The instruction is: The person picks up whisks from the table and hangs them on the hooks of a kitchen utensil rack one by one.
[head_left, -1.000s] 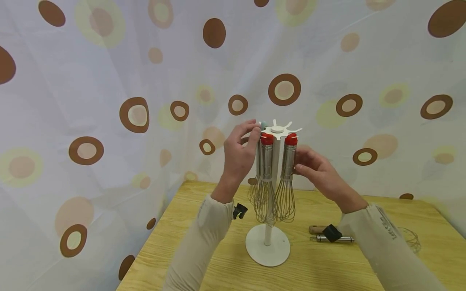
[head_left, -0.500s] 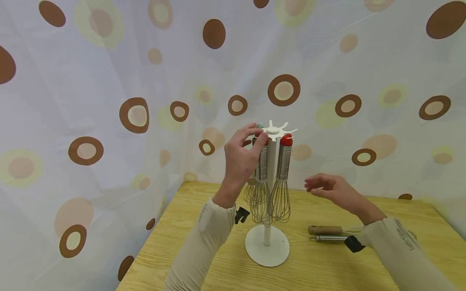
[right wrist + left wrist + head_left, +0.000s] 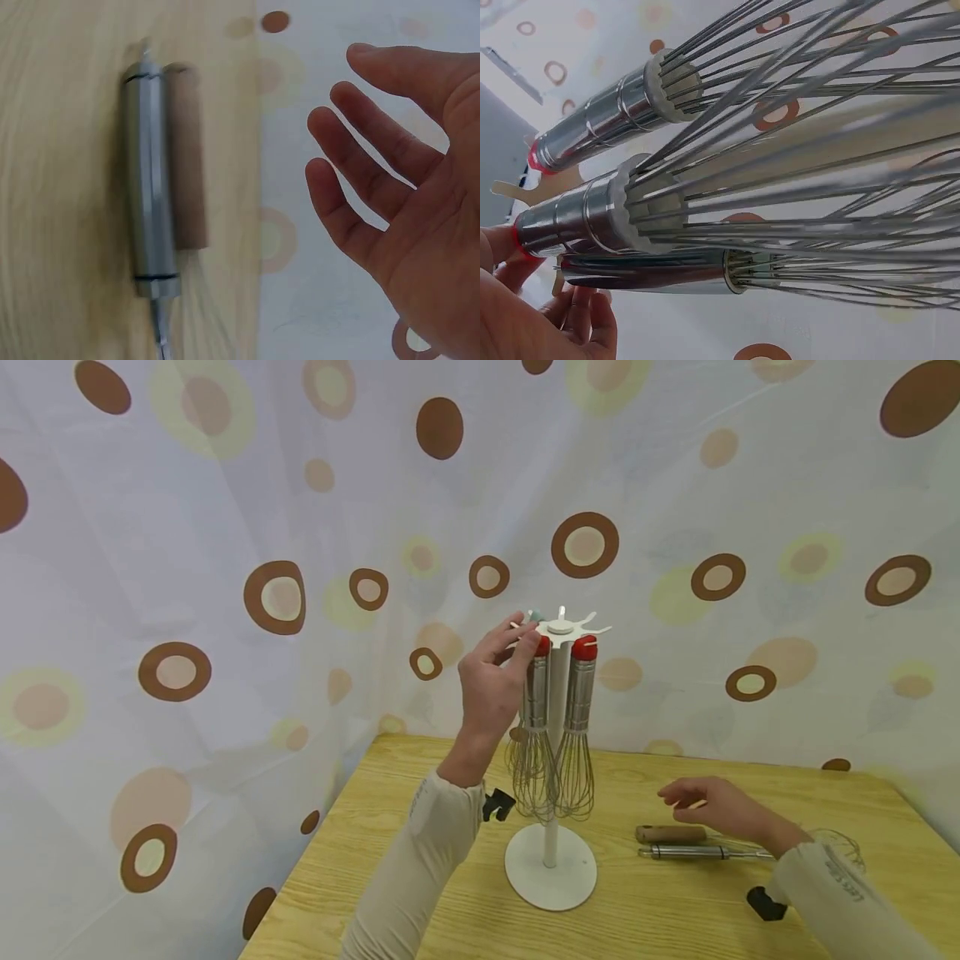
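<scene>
Metal whisks with red caps hang from a white rotating stand point(image 3: 560, 630) on a round base. My left hand point(image 3: 487, 687) is at the stand's top, its thumb and fingers about the red-capped end of the nearer-left whisk point(image 3: 536, 697). The left wrist view shows the thumb at that red cap, with curled fingers beside another metal-handled whisk point(image 3: 652, 270). To the right hangs a second red-capped whisk point(image 3: 579, 697), untouched. My right hand point(image 3: 723, 810) holds nothing. Its fingers are relaxed and spread apart above a wooden-handled whisk point(image 3: 670, 834) and a metal-handled utensil point(image 3: 686, 852) on the table.
The stand's round white base point(image 3: 551, 889) rests on a light wooden table point(image 3: 420, 860). A white curtain with brown spots point(image 3: 675, 485) hangs behind and to the left. Looped whisk wires point(image 3: 843, 847) lie partly behind the right wrist.
My right hand has left the right-hand whisk, moving right and down over the table utensils. The hanging red-capped whisks have shifted slightly left, while my left hand stays at the stand's top.
</scene>
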Demonstrator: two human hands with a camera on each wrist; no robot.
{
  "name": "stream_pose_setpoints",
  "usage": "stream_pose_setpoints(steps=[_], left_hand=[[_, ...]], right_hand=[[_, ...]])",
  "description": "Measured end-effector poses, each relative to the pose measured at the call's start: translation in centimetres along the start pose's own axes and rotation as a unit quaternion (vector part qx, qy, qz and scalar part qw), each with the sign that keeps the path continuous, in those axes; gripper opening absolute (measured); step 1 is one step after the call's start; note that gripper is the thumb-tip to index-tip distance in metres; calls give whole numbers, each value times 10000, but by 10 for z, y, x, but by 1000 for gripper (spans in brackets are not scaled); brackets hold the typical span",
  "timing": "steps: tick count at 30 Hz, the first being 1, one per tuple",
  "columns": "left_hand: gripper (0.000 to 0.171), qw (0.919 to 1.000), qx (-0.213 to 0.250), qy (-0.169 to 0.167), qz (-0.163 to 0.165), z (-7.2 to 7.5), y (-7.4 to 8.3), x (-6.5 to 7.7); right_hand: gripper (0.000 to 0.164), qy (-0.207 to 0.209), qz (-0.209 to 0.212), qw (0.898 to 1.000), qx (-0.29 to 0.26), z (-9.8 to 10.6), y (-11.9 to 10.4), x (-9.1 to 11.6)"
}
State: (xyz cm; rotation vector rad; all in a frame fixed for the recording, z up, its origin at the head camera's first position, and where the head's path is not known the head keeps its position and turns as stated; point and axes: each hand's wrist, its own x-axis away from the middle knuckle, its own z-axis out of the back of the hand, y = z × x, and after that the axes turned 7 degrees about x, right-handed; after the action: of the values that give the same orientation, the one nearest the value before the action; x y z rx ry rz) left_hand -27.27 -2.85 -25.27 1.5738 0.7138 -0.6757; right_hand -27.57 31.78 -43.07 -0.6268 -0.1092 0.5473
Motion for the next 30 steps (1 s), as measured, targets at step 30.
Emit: stream_pose_setpoints(steps=[30], left_hand=[[21,9998,167,-95,110,-2,31,2]], right_hand=[[33,-1025,314,9941,-183,-38,40,17]])
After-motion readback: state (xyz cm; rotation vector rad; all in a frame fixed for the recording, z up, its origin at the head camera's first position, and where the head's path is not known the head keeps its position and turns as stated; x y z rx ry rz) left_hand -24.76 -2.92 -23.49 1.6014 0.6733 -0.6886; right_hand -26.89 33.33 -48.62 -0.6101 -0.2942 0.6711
